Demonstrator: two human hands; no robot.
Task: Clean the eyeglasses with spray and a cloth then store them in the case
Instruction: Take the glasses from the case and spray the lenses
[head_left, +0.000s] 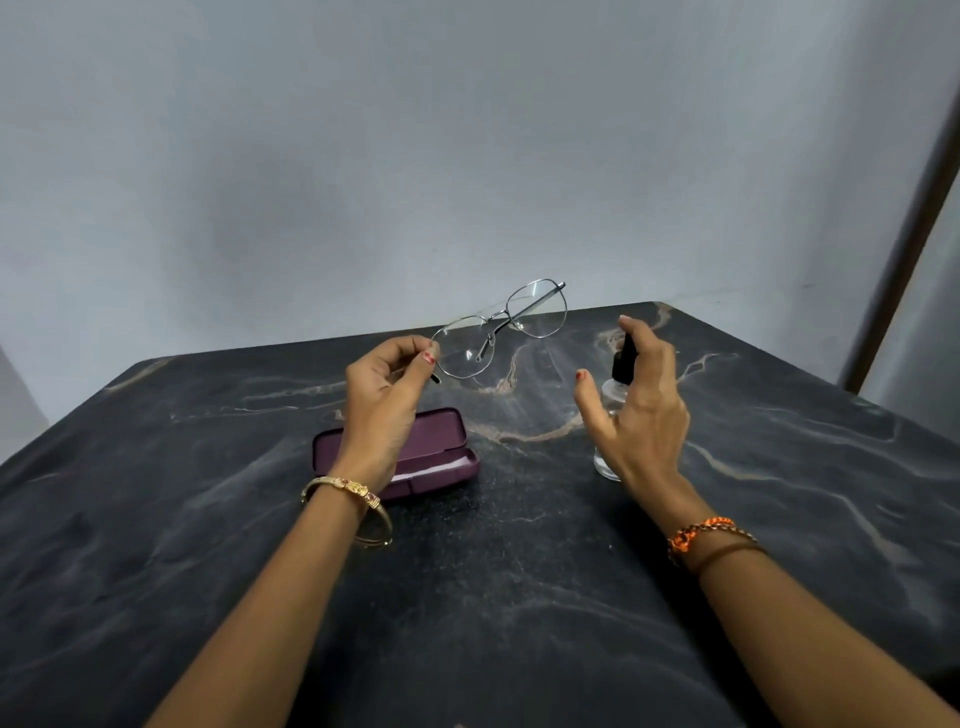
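A plain grey wall stands behind a dark bench that looks like black stone with pale, wavy lines in it. The near edge of the bench is cut off at the bottom.

Your left hand is up above the bench. Its fingers curl in and pinch the end of the eyeglasses by one thin arm. The eyeglasses are in the air, tilted, with thin silver wire rims and clear round lenses. The lenses are so clear that they are hard to see.

Your right hand wraps around a small spray bottle, with one finger on its black top. The hand hides most of the bottle. You can see only a bit of clear glass and its round bottom, which seems to sit on the bench.

The case is dark purple, long and smooth with round corners. It lies open on the bench, partly hidden by your left wrist. A gold bangle is on that wrist. An orange band is on the right one.
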